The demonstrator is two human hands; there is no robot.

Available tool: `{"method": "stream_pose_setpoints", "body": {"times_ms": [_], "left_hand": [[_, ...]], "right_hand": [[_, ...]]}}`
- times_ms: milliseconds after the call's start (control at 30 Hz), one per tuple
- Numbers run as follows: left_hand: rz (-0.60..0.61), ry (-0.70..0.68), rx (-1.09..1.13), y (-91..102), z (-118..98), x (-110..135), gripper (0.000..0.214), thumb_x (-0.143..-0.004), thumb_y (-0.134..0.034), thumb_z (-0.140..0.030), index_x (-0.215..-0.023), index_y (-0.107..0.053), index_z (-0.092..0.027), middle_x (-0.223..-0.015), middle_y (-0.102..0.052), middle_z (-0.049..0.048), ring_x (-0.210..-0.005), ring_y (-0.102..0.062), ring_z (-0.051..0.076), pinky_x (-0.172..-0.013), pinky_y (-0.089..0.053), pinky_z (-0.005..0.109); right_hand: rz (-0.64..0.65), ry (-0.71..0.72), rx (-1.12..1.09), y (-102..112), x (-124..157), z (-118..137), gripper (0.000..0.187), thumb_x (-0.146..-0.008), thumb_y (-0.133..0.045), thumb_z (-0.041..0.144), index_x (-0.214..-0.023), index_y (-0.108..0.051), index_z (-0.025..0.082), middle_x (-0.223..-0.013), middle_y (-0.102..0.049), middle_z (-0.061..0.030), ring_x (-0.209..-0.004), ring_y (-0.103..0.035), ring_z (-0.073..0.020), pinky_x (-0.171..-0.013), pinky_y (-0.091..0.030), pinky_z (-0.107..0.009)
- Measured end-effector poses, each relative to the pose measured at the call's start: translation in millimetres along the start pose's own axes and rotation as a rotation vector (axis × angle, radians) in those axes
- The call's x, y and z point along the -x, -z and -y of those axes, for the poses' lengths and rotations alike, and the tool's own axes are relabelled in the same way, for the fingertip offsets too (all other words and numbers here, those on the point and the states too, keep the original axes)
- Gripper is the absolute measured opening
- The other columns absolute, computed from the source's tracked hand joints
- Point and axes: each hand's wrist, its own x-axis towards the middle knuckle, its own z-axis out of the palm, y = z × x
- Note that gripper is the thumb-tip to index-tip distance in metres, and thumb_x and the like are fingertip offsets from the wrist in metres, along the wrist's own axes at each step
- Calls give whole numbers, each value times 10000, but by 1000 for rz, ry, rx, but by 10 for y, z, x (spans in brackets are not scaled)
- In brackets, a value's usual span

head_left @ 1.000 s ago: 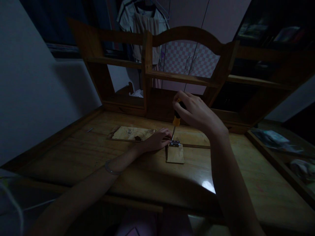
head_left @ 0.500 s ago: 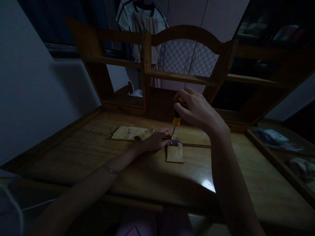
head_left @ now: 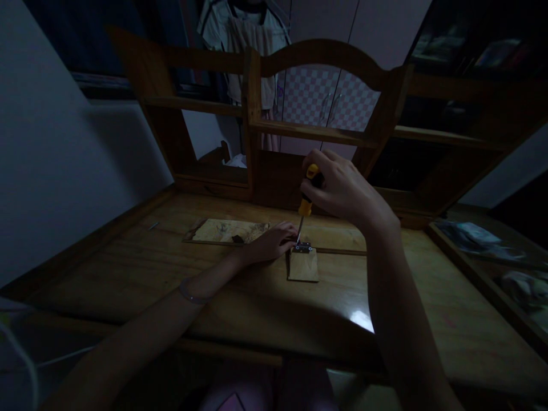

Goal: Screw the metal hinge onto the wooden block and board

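My right hand [head_left: 331, 180] is closed around the yellow and black handle of a screwdriver [head_left: 305, 206], held nearly upright. The screwdriver's tip points down at a small metal hinge [head_left: 303, 247], on its left side. This hinge lies at the top edge of a small square wooden piece [head_left: 303, 266]. My left hand [head_left: 280, 241] rests just left of the hinge, fingers bent together near the screwdriver tip; whatever the fingertips pinch is hidden. Behind the hands lies a long thin wooden board [head_left: 231, 230], its left end rough and stained with a dark patch.
All this lies on a wooden desk top [head_left: 141, 274]. A wooden shelf unit [head_left: 308, 132] stands along its back. Toward the left is a small metal piece [head_left: 153, 226]. At the right, a wooden tray-like compartment [head_left: 483, 274] holds plastic-wrapped items.
The right hand has turned slightly on the screwdriver handle, showing more of its yellow end. The whole view has shifted a little; the left hand stays by the hinge.
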Motion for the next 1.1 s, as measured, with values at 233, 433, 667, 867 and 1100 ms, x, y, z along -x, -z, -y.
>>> {"method": "stream_pose_setpoints", "body": {"times_ms": [233, 433, 667, 867, 1100], "left_hand": [[-47, -1, -9, -21, 9, 11, 84, -958, -613, -172, -1038, -641, -177, -1063, -631, 77, -1033, -612, 222, -955, -500, 360], [-50, 14, -45, -29, 7, 10, 100, -945, -623, -173, -1045, -621, -184, -1058, -631, 70, -1014, -614, 220, -939, -500, 362], [-52, -7, -85, -38, 5, 14, 112, -953, -611, -162, -1064, -616, -182, -1058, -638, 68, -1005, -614, 215, -931, -504, 360], [-36, -11, -80, -21, -2, 12, 135, -983, -603, -173, -1107, -653, -188, -1110, -682, 73, -1064, -645, 219, -972, -505, 366], [-39, 14, -62, -15, 39, 4, 119, -983, -619, -166, -1081, -681, -194, -1080, -713, 61, -1032, -677, 209, -944, -515, 349]], "right_hand": [[20, 22, -5, -14, -3, -36, 211, -930, -546, 242, -1128, -610, 214, -1072, -671, -97, -929, -617, -243, -843, -435, -364], [48, 15, 25, -29, 1, -28, 244, -906, -565, 283, -1134, -609, 207, -1062, -676, -97, -854, -615, -229, -814, -435, -357], [-9, 0, 63, -63, 15, -61, 350, -945, -541, 286, -1288, -544, 214, -1087, -685, -117, -942, -641, -277, -839, -462, -408], [29, 18, -17, -20, 41, 10, 481, -899, -549, 247, -1375, -483, 227, -1246, -655, -128, -1048, -633, -282, -902, -466, -421], [43, 5, -11, -58, 7, -48, 294, -930, -583, 287, -1215, -582, 218, -1074, -697, -97, -937, -632, -250, -868, -466, -398]]}}
